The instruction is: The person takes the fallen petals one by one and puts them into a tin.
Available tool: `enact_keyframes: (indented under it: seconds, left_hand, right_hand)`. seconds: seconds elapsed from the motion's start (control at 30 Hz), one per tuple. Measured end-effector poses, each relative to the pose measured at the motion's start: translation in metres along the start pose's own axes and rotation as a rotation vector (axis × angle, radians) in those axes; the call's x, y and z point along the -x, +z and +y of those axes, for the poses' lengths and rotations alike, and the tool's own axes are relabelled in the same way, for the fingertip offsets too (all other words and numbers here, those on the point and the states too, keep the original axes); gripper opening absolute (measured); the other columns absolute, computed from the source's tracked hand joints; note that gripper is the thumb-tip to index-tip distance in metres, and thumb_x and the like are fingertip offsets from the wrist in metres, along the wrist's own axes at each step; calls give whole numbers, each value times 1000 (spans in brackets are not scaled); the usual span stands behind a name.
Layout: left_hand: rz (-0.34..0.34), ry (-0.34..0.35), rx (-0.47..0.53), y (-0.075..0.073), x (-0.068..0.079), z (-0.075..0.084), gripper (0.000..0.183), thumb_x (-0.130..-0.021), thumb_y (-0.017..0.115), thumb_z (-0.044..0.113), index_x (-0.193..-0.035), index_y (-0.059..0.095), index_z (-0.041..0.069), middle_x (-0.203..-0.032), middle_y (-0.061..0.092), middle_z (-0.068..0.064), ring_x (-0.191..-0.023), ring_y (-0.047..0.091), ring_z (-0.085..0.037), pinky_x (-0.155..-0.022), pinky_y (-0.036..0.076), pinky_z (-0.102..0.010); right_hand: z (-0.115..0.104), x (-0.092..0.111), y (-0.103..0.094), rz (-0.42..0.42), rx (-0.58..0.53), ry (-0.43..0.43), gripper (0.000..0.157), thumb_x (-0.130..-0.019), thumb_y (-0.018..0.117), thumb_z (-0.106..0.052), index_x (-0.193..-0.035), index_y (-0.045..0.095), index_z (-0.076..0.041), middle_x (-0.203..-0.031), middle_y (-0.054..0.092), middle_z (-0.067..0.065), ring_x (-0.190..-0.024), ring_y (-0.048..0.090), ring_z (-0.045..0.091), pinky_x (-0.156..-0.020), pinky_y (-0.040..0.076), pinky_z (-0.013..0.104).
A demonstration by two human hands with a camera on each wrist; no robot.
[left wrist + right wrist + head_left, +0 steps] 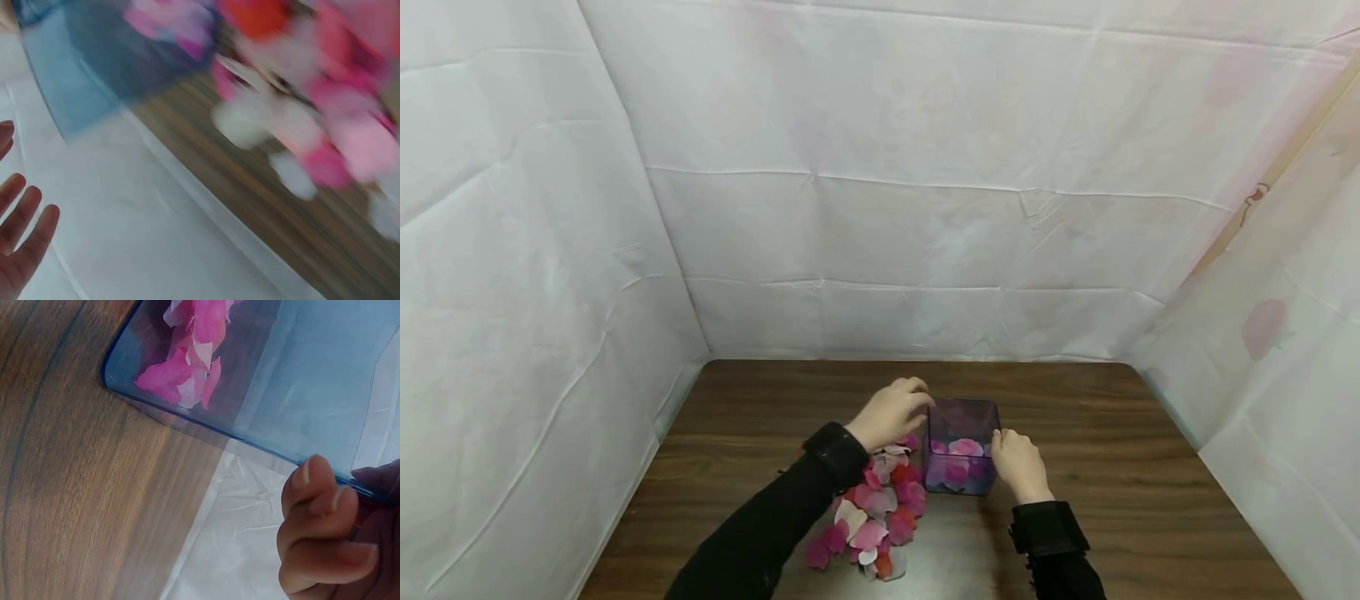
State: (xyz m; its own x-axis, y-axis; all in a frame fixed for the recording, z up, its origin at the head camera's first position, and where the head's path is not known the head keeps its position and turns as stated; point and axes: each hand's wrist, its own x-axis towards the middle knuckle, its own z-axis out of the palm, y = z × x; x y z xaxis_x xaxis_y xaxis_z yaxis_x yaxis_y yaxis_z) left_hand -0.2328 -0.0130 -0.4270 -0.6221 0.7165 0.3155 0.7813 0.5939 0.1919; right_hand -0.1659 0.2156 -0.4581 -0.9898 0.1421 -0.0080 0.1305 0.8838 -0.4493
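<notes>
A clear purple plastic box [981, 414] stands on the table, with pink petals [964, 448] lying inside it. My right hand [1020, 465] grips the right side of the box. Up close in the right wrist view, curled fingers and thumb pinch the rim of the box wall [312, 381]. Beside the left rim is my left hand [891, 412], above the edge of a heap of petals [871, 504]. Its fingers [39, 232] look spread and hold nothing in the left wrist view, where the petals are blurred.
The heap of red, pink and white petals covers the brown wooden table [1097, 458] left of the box, partly under my left forearm. White cloth [887, 233] hangs along the table's back and both sides.
</notes>
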Motion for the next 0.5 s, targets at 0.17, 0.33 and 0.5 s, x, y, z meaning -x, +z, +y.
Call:
enact_keyframes:
  seconds: [0.17, 0.33, 0.5]
  left_hand:
    - [13, -96, 21, -8, 45, -45, 20, -85, 69, 14, -105, 68, 12, -107, 62, -4, -100, 59, -20, -83, 50, -33]
    - [-16, -205, 100, -5, 89, -69, 18, -84, 69, 12, -102, 69, 12, -102, 63, -2, -98, 61, -20, -82, 52, -34]
    - [-18, -174, 168, 12, 124, -68, 15, -84, 67, 8, -99, 69, 9, -95, 65, -2, -84, 64, -15, -71, 52, -25]
  right_hand:
    - [1, -1, 0, 0, -5, 9, 39, -98, 35, -17, -87, 62, 10, -88, 64, 30, -83, 63, 45, -67, 48, 53]
    - [1, 0, -1, 11, -4, -10, 39, -97, 35, -16, -96, 61, 14, -94, 63, 33, -87, 61, 49, -70, 48, 55]
    - [2, 2, 0, 24, -18, -7, 36, -97, 36, -16, -79, 58, 7, -84, 63, 29, -84, 62, 48, -68, 47, 54]
